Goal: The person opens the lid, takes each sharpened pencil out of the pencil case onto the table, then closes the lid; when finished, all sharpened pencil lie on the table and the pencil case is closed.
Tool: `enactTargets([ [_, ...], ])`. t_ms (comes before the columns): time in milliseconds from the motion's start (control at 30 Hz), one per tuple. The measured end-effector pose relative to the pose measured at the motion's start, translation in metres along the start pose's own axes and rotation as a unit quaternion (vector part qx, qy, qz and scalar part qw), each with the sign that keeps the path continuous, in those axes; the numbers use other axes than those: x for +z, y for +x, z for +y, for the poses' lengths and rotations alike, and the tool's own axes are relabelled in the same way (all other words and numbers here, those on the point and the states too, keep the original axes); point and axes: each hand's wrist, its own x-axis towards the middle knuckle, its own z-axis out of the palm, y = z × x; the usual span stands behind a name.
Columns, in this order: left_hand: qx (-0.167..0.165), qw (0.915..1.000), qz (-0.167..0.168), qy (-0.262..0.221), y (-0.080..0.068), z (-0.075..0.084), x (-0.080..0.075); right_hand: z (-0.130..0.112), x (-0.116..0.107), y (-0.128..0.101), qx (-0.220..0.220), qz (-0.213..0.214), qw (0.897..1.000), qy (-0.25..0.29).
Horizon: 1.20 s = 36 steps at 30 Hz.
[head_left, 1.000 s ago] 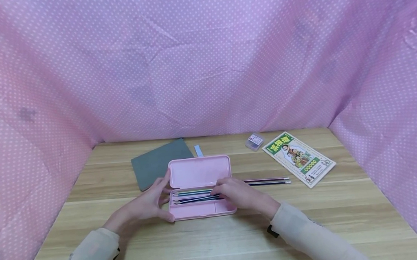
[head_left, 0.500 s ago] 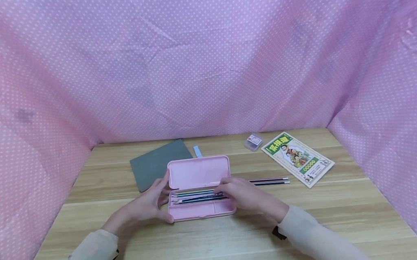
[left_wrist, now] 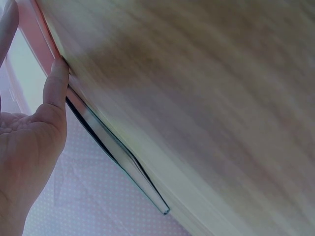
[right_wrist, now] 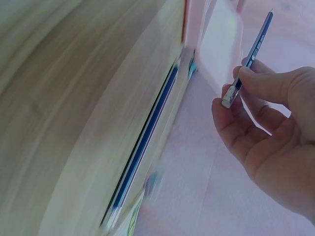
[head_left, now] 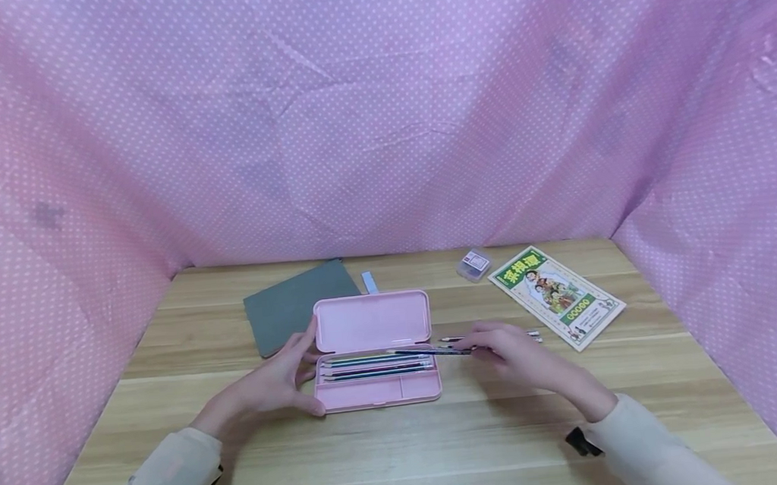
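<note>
A pink pencil case (head_left: 362, 395) lies with its lid raised, several pencils (head_left: 364, 373) in its long back compartment. My left hand (head_left: 269, 381) rests on its left side, thumb at the near corner and a finger along the lid's edge. The left wrist view shows part of this hand (left_wrist: 34, 132) with one straight finger touching the case. My right hand (head_left: 514, 354) pinches a dark pencil (head_left: 434, 351) near its white eraser end, between thumb and fingers in the right wrist view (right_wrist: 258, 44). Its tip reaches over the case's right part.
Two more pencils (right_wrist: 147, 132) lie on the table right of the case, partly hidden by my right hand in the head view. Behind are a grey-green notebook (head_left: 297, 299), a pale blue strip (head_left: 369, 282), a small clear box (head_left: 475, 264) and an illustrated booklet (head_left: 557, 296).
My right hand has moved right, out of the pencil case, and now holds a dark pencil above its right edge. The left hand has stayed at the case's left side.
</note>
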Motion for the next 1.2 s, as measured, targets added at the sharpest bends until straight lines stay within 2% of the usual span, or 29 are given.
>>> enactTargets([
  [200, -0.001, 1.0000, 0.005, 0.003, 0.000, 0.001, 0.000, 0.021, -0.013, -0.025, 0.001, 0.022, 1.000, 0.004],
  [400, 0.005, 1.0000, 0.000, 0.001, 0.000, 0.000, 0.001, 0.037, -0.022, -0.046, 0.017, 0.030, 0.999, -0.031],
  [567, -0.004, 1.0000, 0.000, 0.001, 0.000, 0.001, 0.001, 0.050, -0.022, -0.059, 0.024, 0.029, 0.998, -0.041],
  [833, 0.008, 0.9999, 0.001, 0.006, 0.001, 0.001, 0.000, 0.061, -0.017, -0.066, 0.023, 0.033, 0.994, -0.097],
  [1200, 0.015, 0.9999, -0.005, -0.005, 0.000, 0.002, 0.001, 0.061, -0.015, -0.064, 0.046, 0.018, 0.993, -0.104],
])
